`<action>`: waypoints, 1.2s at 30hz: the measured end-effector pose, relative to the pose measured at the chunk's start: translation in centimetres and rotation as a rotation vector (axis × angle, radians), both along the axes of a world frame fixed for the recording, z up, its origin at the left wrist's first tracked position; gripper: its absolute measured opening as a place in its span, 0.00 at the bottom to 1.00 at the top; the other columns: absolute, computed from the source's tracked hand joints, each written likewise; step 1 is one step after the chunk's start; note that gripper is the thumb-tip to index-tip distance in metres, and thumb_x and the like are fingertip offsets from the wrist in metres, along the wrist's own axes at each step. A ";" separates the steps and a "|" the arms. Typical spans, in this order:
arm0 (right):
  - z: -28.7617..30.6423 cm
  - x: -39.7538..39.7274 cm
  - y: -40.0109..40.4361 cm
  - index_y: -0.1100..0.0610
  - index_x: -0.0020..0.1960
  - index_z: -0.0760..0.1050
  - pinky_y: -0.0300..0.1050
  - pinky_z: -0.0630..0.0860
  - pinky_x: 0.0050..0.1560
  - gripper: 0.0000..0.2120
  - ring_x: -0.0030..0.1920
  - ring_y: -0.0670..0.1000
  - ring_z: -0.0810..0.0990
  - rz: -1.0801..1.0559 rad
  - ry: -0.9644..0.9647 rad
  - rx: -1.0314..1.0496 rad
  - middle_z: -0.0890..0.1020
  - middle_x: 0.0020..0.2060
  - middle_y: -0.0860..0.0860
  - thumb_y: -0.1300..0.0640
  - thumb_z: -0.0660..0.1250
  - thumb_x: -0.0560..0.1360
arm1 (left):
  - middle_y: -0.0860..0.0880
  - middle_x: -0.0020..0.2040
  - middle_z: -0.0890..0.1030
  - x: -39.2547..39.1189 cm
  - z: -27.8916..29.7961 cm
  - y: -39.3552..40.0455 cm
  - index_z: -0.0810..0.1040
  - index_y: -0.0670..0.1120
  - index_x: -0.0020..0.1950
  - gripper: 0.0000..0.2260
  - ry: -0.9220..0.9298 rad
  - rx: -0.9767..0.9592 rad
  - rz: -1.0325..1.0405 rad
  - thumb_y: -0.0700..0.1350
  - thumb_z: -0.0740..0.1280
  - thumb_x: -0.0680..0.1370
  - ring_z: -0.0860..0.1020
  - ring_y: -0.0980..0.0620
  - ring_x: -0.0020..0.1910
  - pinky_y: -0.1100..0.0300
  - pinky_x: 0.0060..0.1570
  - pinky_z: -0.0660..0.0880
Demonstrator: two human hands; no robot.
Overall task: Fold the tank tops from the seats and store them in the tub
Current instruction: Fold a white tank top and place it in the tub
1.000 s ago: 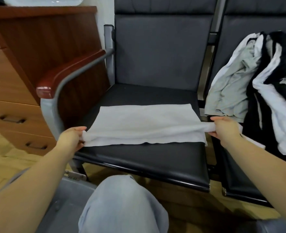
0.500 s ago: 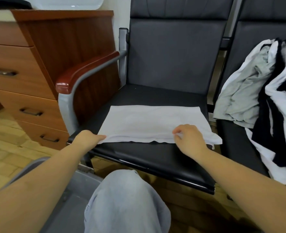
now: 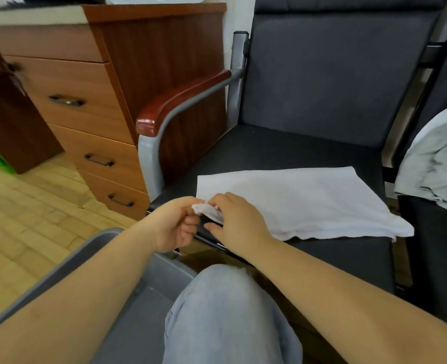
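- The left hand (image 3: 175, 224) pinches the near-left corner of the white top (image 3: 296, 200) between thumb and curled fingers; the right hand (image 3: 235, 222) meets it there, its fingers curled onto the same bunched corner.
- At far left a wooden drawer unit (image 3: 86, 106) stands on a pale wood floor (image 3: 20, 219).
- Below the left forearm lies the grey tub (image 3: 149, 279), its rim curving up toward the hands; what it holds cannot be told.
- A knee (image 3: 225, 311) in light denim sits at the bottom centre, beside the tub.
- The chair's red-brown armrest (image 3: 180, 98) runs just beside the drawers.
- The top lies folded flat on the dark seat (image 3: 282, 145), its far-right corner reaching the seat's right edge.
- At the right edge, a heap of pale clothes (image 3: 437, 166) rests on the next seat, near the top but apart from it.
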State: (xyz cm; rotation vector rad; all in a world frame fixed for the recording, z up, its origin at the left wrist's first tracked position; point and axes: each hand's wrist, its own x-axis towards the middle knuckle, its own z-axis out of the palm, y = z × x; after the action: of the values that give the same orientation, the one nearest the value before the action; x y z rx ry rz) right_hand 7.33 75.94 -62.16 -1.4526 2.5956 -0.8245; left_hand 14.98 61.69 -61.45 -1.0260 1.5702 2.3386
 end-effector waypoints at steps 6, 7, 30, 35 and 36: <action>0.7 0.2 1.4 0.50 0.47 0.70 0.39 0.75 0.47 0.10 0.39 0.46 0.74 -0.009 -0.128 -0.062 0.73 0.37 0.43 0.45 0.63 0.78 | 0.47 0.33 0.77 1.2 -1.1 -0.7 0.78 0.42 0.41 0.26 -0.195 -0.059 -0.068 0.64 0.58 0.77 0.71 0.54 0.29 0.66 0.26 0.68; 0.8 0.4 1.7 0.50 0.46 0.70 0.38 0.75 0.46 0.10 0.38 0.47 0.75 -0.018 -0.171 -0.099 0.74 0.37 0.43 0.44 0.63 0.78 | 0.46 0.34 0.79 1.3 -1.4 -0.6 0.79 0.41 0.44 0.27 -0.213 -0.062 -0.023 0.65 0.58 0.77 0.74 0.53 0.30 0.66 0.25 0.70; 3.1 -0.3 8.3 0.42 0.45 0.71 0.26 0.74 0.36 0.03 0.41 0.41 0.81 -0.134 -0.572 -0.494 0.79 0.41 0.37 0.44 0.64 0.76 | 0.45 0.46 0.81 -4.6 3.6 2.8 0.74 0.40 0.66 0.16 0.179 -0.046 0.486 0.42 0.67 0.79 0.82 0.52 0.41 0.65 0.27 0.77; 3.7 -3.0 11.5 0.44 0.48 0.73 0.30 0.77 0.39 0.06 0.37 0.42 0.82 -0.299 -0.555 -0.555 0.83 0.38 0.44 0.43 0.62 0.76 | 0.44 0.46 0.79 -9.2 5.4 6.4 0.74 0.39 0.65 0.15 0.212 -0.112 0.416 0.41 0.65 0.80 0.80 0.51 0.41 0.66 0.26 0.76; 3.7 -3.6 12.3 0.44 0.47 0.73 0.33 0.78 0.41 0.06 0.36 0.42 0.83 -0.339 -0.542 -0.575 0.83 0.37 0.44 0.43 0.62 0.76 | 0.44 0.46 0.79 -10.2 5.8 7.1 0.75 0.39 0.64 0.14 0.213 -0.130 0.402 0.41 0.65 0.79 0.81 0.51 0.41 0.65 0.26 0.77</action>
State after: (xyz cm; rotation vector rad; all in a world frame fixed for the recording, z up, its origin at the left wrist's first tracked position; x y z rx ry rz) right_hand 3.69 88.22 -58.41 -0.6834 2.2849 -1.8201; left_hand 4.81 68.82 -55.68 -1.2587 1.7485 2.7169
